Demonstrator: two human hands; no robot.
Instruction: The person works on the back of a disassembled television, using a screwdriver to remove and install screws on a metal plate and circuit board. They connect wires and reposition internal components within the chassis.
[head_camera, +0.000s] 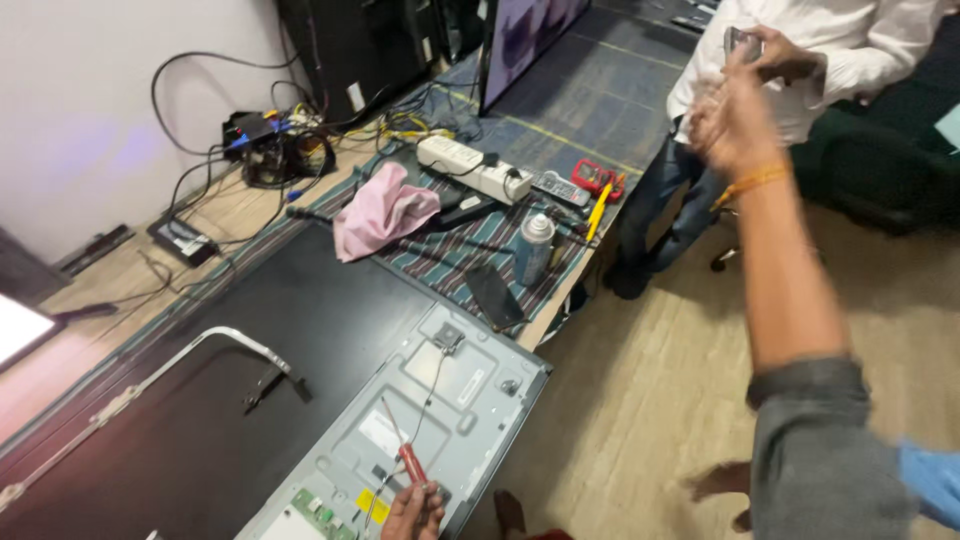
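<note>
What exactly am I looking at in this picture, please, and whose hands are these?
This is one view from a camera worn on a person's head, looking down at their workbench. The left hand, at the bottom edge, grips a red-handled screwdriver over the grey metal back panel of a flat screen lying face down. The right hand is raised in the air and blurred; whether it holds anything cannot be told. Further along the bench lie a pink cloth, a spray can, a white power strip and a tangle of cables. Another person in a white shirt stands beyond the bench, holding a small object; those hands are not the wearer's.
</note>
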